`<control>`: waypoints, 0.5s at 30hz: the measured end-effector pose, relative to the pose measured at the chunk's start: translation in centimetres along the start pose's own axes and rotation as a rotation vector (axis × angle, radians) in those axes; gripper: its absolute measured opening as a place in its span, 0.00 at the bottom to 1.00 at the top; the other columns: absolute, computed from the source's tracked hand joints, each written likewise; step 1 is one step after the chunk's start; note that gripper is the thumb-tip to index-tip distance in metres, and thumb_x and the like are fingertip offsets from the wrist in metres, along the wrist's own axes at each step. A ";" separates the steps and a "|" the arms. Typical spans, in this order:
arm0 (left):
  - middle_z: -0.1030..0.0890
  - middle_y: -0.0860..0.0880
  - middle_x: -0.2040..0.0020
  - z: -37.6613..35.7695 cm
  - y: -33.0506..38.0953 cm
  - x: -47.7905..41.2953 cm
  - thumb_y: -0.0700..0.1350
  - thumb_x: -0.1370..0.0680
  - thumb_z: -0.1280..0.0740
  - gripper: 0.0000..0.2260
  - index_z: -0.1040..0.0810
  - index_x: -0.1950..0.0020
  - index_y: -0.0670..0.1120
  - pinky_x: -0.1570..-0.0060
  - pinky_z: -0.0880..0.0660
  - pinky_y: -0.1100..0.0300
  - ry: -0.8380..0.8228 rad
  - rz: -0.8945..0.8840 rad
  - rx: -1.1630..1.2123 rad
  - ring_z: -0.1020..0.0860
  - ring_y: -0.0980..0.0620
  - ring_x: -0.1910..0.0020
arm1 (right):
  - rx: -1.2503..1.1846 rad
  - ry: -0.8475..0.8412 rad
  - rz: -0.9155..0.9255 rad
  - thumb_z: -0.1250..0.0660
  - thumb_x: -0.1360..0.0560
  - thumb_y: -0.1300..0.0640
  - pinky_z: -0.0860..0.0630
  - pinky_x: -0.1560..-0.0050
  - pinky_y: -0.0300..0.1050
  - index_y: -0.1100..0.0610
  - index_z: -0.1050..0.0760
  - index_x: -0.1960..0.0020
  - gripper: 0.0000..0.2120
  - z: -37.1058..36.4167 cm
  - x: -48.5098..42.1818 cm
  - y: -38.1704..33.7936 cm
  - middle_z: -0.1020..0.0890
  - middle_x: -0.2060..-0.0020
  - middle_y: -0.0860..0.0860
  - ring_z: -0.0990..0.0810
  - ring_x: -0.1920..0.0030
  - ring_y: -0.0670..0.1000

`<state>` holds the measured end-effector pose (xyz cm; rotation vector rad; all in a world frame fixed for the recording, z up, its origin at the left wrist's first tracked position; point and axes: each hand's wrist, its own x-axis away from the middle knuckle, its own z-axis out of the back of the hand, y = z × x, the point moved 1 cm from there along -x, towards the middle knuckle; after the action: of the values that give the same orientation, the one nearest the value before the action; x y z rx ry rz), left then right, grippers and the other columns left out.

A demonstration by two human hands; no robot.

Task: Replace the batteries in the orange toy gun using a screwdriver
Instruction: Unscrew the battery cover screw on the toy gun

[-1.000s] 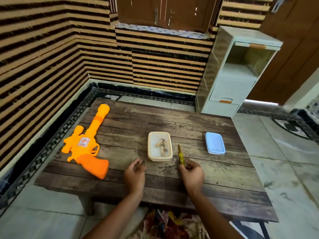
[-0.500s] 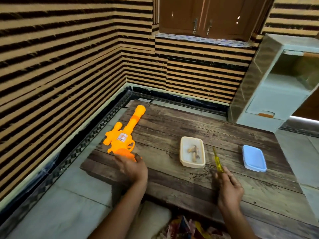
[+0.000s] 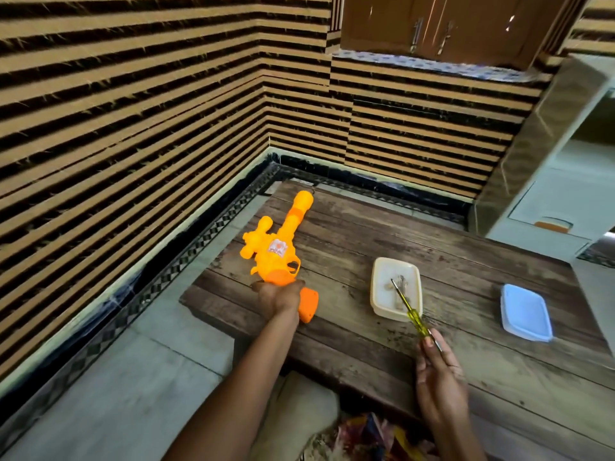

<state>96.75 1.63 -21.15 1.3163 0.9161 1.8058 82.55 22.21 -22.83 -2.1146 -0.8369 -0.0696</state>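
On the wooden table (image 3: 466, 277), left of the cream box (image 3: 377, 289), the left hand (image 3: 278, 299) now grips the orange toy gun (image 3: 283, 241). The right hand (image 3: 439, 384) pinches the screwdriver (image 3: 411, 314), now raised over that box.

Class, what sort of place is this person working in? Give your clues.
Probably a room in a home: a worn wooden table on a tiled floor, wooden cupboard doors above the striped wall, a plastic drawer unit.
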 end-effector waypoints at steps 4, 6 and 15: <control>0.22 0.44 0.49 -1.7 -0.7 1.8 0.34 0.33 0.26 0.21 0.27 0.42 0.38 0.57 0.29 0.55 -0.188 0.009 0.284 0.24 0.47 0.54 | 0.020 -0.029 0.007 0.46 0.24 0.74 0.22 0.60 0.30 0.52 0.15 0.64 0.27 0.3 0.1 0.1 0.15 0.64 0.47 0.18 0.63 0.41; 0.22 0.44 0.44 -2.6 -1.1 2.2 0.32 0.33 0.27 0.26 0.31 0.37 0.41 0.52 0.26 0.49 -0.261 0.037 0.434 0.23 0.45 0.51 | 0.026 -0.045 0.016 0.44 0.25 0.74 0.22 0.59 0.30 0.52 0.15 0.64 0.25 0.4 -0.1 0.2 0.15 0.64 0.47 0.18 0.63 0.40; 0.18 0.48 0.61 -2.3 -3.9 3.2 0.47 0.19 0.43 0.07 0.29 0.43 0.52 0.62 0.22 0.60 -0.520 -0.121 0.722 0.20 0.54 0.65 | 0.117 -0.101 0.054 0.16 0.63 0.48 0.22 0.61 0.31 0.58 0.21 0.53 0.40 0.9 0.0 0.6 0.15 0.64 0.49 0.18 0.63 0.42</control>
<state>94.31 5.95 -23.55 1.9863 1.3561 0.9610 82.68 22.60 -23.84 -2.0420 -0.8218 0.1131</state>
